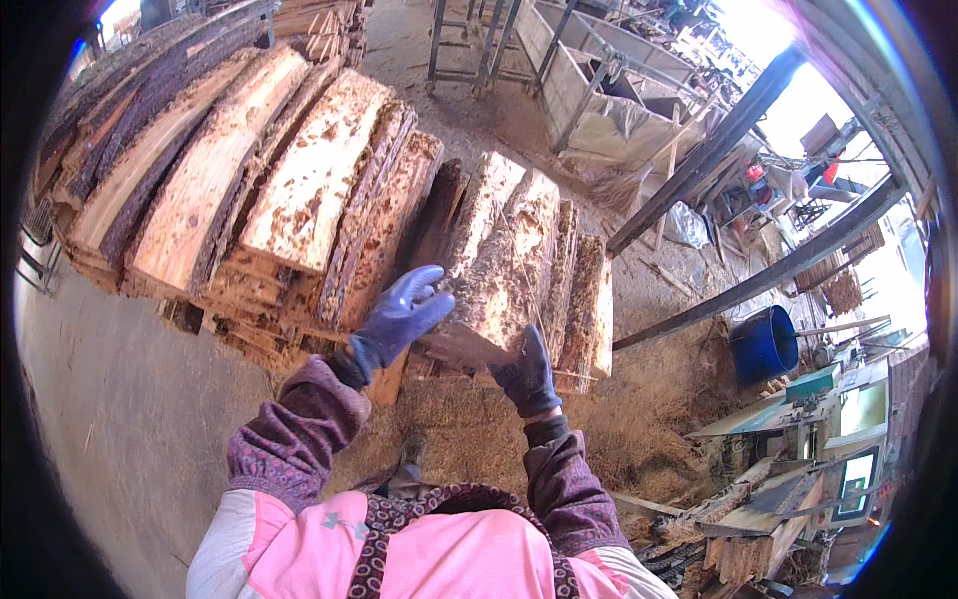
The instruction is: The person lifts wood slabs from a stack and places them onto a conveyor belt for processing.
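Note:
My left hand (404, 314), in a blue-grey glove, is open at the left side of a rough, bark-flecked wooden slab (496, 285). Its fingers are spread and slightly bent, and whether they touch the wood I cannot tell. My right hand (529, 377), gloved alike, grips the near right corner of that slab, with the thumb up along the end and the other fingers partly hidden below. This slab lies on top of a smaller stack of boards (587, 309). To the left stands a larger stack of rough-sawn boards (319, 165) with bark edges.
Dark metal beams (704, 150) slant past the smaller stack on the right. Beyond are a blue barrel (763, 344) and a large grey bin (609, 120). Sawdust (639, 429) covers the floor nearby. Wood pieces and machinery (798, 499) stand at the lower right.

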A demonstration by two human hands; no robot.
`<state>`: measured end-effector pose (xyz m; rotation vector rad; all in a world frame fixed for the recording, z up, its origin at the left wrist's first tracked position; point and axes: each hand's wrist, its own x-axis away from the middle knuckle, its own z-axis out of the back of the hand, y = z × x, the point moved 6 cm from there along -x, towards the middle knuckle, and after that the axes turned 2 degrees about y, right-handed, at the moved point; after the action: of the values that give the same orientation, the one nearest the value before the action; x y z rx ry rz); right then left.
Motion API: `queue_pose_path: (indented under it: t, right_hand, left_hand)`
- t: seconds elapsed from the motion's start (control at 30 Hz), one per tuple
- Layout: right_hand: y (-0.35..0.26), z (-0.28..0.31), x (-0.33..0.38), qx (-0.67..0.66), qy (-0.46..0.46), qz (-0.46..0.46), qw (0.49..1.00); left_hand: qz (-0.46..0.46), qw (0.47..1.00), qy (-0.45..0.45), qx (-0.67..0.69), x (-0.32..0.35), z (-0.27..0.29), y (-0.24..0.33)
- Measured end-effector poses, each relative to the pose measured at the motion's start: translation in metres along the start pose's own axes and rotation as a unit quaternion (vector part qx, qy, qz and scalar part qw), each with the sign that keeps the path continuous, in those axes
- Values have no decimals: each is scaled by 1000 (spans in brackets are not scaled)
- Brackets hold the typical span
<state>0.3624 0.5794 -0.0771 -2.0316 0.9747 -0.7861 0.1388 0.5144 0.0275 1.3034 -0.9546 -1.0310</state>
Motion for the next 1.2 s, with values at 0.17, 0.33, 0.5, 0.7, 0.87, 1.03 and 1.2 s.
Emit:
queue_pose_path:
  t: [0.17, 0.33, 0.5, 0.7, 0.87, 1.03, 1.2]
  right_hand:
    - [-24, -5, -15, 583, -102, 293, 751]
    - [-87, -15, 61, 127, 65, -45, 989]
    - [-94, -4, 216, 387, 84, 79, 915]
    - [-75, 54, 367, 188, 299, 112, 929]
    - [-107, 98, 473, 100, 508, 320, 793]
    - [-156, 159, 618, 129, 618, 406, 661]
    - [-311, 275, 716, 96, 477, 407, 773]
  left_hand:
    - [46, 996, -49, -58, -16, -8, -21]
    - [224, 867, -151, 418, 0, -63, -94]
    - [138, 758, -335, 543, 0, -211, -98]
    - [-166, 875, -401, 214, 86, -342, -27]
    - [-195, 828, -512, 118, 197, -472, 90]
    - [-259, 733, -619, 116, 307, -574, 182]
    - [-228, 660, -688, 198, 320, -597, 202]
